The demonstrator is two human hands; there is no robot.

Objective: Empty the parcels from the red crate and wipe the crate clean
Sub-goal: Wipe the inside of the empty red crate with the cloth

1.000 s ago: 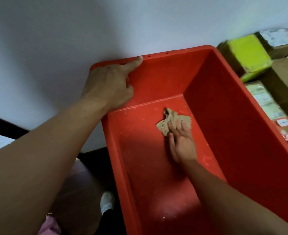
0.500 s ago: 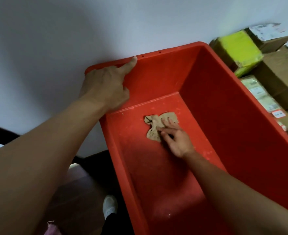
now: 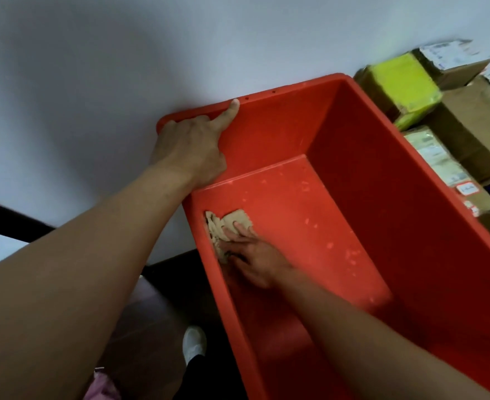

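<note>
Two-handed at the crate [image 3: 281,92]; gripping its far-left corner with the left hand [image 3: 189,148], index finger [image 3: 231,112] lying straight along the far rim, the other fingers curling over the edge and out of sight, thumb resting inside against the end wall; reaching down into the crate with the right hand [image 3: 256,262], palm down; pressing the cloth [image 3: 233,220] onto the crate's bottom with fingers [image 3: 242,230] straight and slightly apart, not curling round it; covering part of the cloth, beige and crumpled, near the far end and just beside the left wall; seeing pale specks [image 3: 350,255] scattered over the red bottom to the right of that hand, thicker toward the right wall; seeing nothing but cloth and hand inside; finding the crate with its far end against the white wall [image 3: 122,67], long sides running back toward the camera; not telling what is carrying it; seeing the parcels [image 3: 437,160] piled outside, just beside the crate's right wall: a yellow parcel [image 3: 399,79] at the far end, brown boxes [image 3: 474,125] behind, a flat labelled one nearest the crate; glimpsing a white shoe [image 3: 193,343] on the dark floor [image 3: 157,313] below the crate's left side.
</note>
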